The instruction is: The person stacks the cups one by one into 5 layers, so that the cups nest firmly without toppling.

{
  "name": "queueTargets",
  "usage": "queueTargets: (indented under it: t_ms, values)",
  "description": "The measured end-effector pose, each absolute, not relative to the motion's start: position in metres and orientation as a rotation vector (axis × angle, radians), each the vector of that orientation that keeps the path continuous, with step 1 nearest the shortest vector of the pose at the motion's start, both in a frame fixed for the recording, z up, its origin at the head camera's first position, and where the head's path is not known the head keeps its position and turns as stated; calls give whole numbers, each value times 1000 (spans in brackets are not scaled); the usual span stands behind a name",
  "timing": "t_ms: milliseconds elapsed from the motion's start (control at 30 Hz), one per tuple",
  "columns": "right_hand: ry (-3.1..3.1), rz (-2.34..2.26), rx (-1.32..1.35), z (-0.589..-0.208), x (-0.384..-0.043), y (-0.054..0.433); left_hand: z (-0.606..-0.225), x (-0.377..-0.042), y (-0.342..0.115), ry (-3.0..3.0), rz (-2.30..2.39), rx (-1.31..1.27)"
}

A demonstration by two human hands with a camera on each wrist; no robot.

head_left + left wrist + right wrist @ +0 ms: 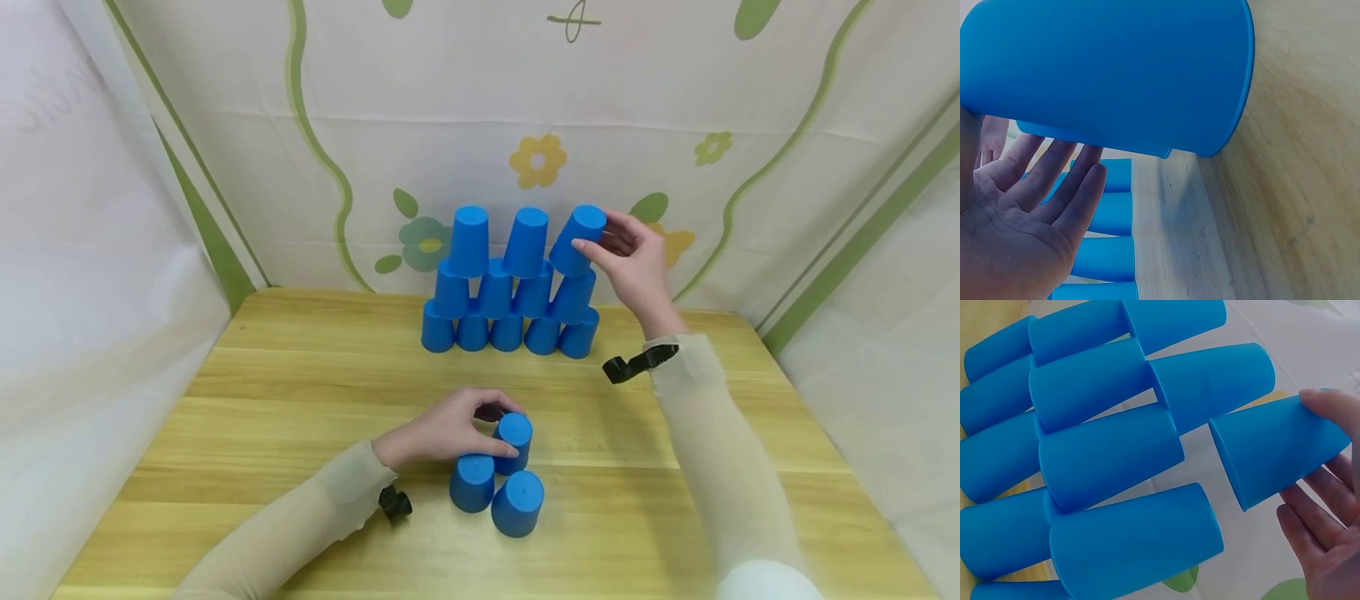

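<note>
Upside-down blue cups stand in a stacked wall (506,333) at the back of the table, with a bottom row, a second row and cups on top. At the top right, my right hand (637,267) holds a blue cup (1279,450) between thumb and fingers. In the right wrist view that cup's rim is slightly apart from the row below. Nearer the front, my left hand (453,429) grips the farthest of three upside-down cups, its thumb on the near side of that cup (514,432). The other two, a left cup (472,483) and a front cup (517,504), stand close by.
The wooden table (300,417) has white cloth walls around it. The patterned back cloth (420,150) hangs just behind the cup wall. Black wrist-camera straps (641,364) sit on both sleeves.
</note>
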State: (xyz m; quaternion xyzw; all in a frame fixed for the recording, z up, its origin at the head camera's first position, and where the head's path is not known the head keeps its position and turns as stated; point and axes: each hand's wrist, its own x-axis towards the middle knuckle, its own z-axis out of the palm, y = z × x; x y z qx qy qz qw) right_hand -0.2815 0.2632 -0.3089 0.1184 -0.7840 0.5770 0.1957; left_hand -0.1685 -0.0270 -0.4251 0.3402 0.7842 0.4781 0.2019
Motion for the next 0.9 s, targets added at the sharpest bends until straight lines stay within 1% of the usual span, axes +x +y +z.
queueTargets:
  t_ms: [200, 900]
  values:
    - [-2234, 1627, 311, -311, -288, 258, -426, -168, -27, 2191, 1338, 949]
    - [-2278, 1625, 210, -321, -291, 256, -428, -170, -27, 2189, 1341, 962]
